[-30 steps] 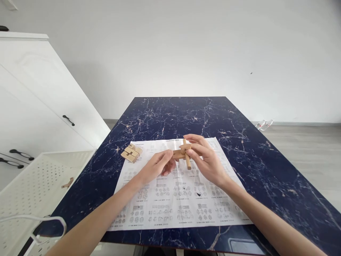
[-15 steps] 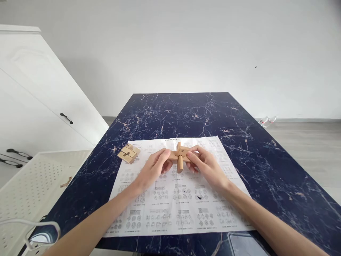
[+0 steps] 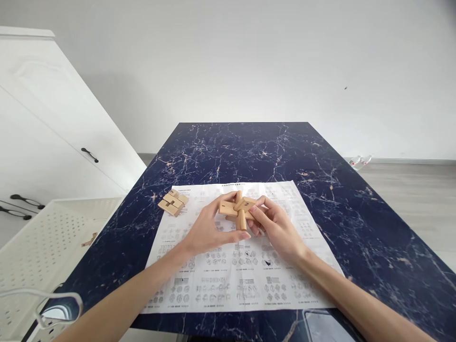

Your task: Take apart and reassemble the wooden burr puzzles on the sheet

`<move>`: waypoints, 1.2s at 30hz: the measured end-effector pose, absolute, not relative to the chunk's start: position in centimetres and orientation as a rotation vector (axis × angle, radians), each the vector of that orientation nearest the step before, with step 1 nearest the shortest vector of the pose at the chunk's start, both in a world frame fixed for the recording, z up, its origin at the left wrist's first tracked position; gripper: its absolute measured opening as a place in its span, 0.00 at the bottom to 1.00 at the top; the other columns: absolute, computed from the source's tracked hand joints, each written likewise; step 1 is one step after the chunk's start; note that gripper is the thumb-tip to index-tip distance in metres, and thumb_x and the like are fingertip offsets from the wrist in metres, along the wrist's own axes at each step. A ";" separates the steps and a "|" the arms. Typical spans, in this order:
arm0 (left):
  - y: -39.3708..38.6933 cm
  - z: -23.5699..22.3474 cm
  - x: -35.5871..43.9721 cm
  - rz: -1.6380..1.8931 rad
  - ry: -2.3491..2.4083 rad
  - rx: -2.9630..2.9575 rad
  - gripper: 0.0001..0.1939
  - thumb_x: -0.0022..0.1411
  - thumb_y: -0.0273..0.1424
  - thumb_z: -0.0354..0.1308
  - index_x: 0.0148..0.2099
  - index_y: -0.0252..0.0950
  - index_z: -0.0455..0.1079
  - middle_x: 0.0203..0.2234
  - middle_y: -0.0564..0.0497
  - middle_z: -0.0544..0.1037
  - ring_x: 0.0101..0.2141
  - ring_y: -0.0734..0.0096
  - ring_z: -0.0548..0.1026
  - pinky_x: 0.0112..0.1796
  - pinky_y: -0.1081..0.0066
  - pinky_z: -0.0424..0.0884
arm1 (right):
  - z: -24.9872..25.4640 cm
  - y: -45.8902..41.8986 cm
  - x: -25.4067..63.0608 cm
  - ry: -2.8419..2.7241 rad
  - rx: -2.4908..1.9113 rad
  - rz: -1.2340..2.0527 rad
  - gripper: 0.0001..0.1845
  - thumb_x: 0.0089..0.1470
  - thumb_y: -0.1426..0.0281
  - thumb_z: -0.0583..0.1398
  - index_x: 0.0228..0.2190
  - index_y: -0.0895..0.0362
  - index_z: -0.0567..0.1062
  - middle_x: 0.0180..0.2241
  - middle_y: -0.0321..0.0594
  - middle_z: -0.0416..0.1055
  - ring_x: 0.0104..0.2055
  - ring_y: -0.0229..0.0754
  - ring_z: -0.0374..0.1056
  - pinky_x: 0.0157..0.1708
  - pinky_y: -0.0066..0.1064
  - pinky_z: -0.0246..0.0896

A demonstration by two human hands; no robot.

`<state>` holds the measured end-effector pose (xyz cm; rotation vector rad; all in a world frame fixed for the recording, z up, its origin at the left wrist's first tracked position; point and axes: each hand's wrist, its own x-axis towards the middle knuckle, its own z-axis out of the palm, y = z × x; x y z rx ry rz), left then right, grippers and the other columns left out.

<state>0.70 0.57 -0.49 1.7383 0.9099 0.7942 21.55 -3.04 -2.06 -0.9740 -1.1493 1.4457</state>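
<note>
A wooden interlocking puzzle (image 3: 230,207) is raised over the middle of the printed sheet (image 3: 213,297). Its flat arms bear the numbers 1 and 2, and a round peg runs through its centre. Spread around the peg, my left hand (image 3: 208,227) has its thumb at the near end and its index finger at the far end. My right hand (image 3: 280,225) pinches the arm numbered 2, thumb on top; its other fingers are partly hidden below. A second wooden block puzzle (image 3: 173,203) with a square notch sits on the sheet's upper left corner.
The blue marbled table (image 3: 242,147) extends back towards a pale wall. At left are a white perforated basket (image 3: 39,247), with a small wooden piece (image 3: 89,240) in it, and a white cabinet (image 3: 60,123). A phone-like dark slab (image 3: 326,325) lies at the front edge.
My left hand has shifted its hold from the puzzle's left arm to the two ends of the peg, exposing the number 1. My right hand keeps its pinch.
</note>
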 end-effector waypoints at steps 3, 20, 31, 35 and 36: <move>0.6 -0.4 0.7 0.808 0.916 1.763 0.47 0.51 0.42 0.81 0.70 0.45 0.68 0.63 0.41 0.78 0.63 0.41 0.75 0.65 0.39 0.68 | -2.3 -3.1 21.6 -1.156 -0.967 1.440 0.22 0.67 0.48 0.64 0.35 0.51 0.67 0.26 0.31 0.72 0.24 0.36 0.62 0.27 0.32 0.56; 1.4 -0.5 0.0 0.843 0.793 1.744 0.39 0.51 0.44 0.79 0.63 0.44 0.75 0.62 0.42 0.79 0.64 0.39 0.74 0.67 0.37 0.64 | -1.7 -3.5 21.4 -1.109 -0.834 1.553 0.21 0.67 0.49 0.66 0.36 0.51 0.68 0.27 0.32 0.74 0.24 0.37 0.65 0.28 0.34 0.63; 1.1 0.4 0.2 0.800 0.875 1.847 0.21 0.53 0.39 0.75 0.46 0.40 0.75 0.56 0.43 0.80 0.57 0.43 0.78 0.57 0.46 0.74 | -1.3 -3.2 22.4 -1.698 -0.995 0.742 0.08 0.71 0.61 0.60 0.47 0.51 0.74 0.45 0.44 0.75 0.46 0.48 0.71 0.49 0.45 0.69; 0.9 0.6 0.4 0.824 0.884 1.885 0.24 0.52 0.41 0.74 0.48 0.39 0.73 0.52 0.43 0.79 0.53 0.46 0.77 0.53 0.49 0.75 | -1.4 -3.2 22.7 -1.779 -1.112 0.784 0.13 0.72 0.61 0.59 0.34 0.51 0.72 0.31 0.37 0.71 0.32 0.43 0.66 0.34 0.37 0.63; 0.9 0.6 0.4 0.840 0.882 1.874 0.28 0.52 0.42 0.74 0.53 0.40 0.73 0.52 0.43 0.79 0.52 0.47 0.77 0.52 0.49 0.76 | -1.4 -3.3 22.6 -1.788 -1.127 0.857 0.12 0.73 0.61 0.59 0.35 0.51 0.72 0.31 0.36 0.72 0.31 0.42 0.66 0.33 0.36 0.62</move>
